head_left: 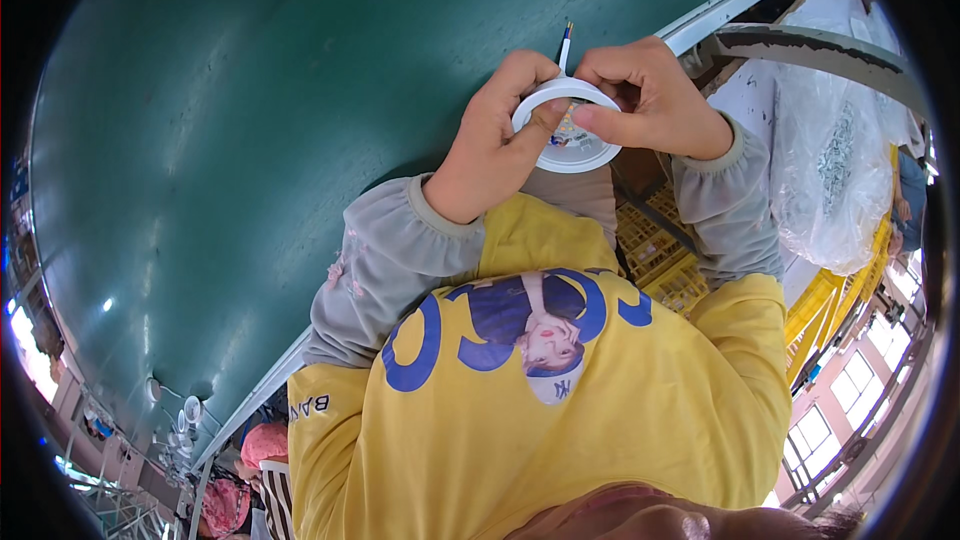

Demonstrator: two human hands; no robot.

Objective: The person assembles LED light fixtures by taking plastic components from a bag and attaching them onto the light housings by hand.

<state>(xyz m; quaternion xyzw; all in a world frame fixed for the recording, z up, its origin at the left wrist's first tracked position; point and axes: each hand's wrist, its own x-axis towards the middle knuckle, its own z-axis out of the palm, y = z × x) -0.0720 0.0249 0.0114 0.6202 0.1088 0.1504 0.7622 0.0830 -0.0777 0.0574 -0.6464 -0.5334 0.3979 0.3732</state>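
A round white LED downlight (583, 160) is between my two hands, close to the table's edge. Inside its ring shows a board (574, 132) dotted with small yellowish LEDs. From its far side a short white cable (565, 52) sticks out, with thin coloured wire ends at the tip. My left hand (497, 130) is closed on the left of the ring, its thumb reaching over the rim. On the other side my right hand (655, 100) pinches at the rim, thumb over the opening; its bent fingertips are partly hidden.
A green tabletop (270, 140) stretches away to the left. On the right, a clear plastic bag (835, 165) of small parts lies beyond a grey metal bar (820, 43). Yellow crates (665, 275) stand below. More white lamps (190, 410) and a person in pink (265, 443) are at lower left.
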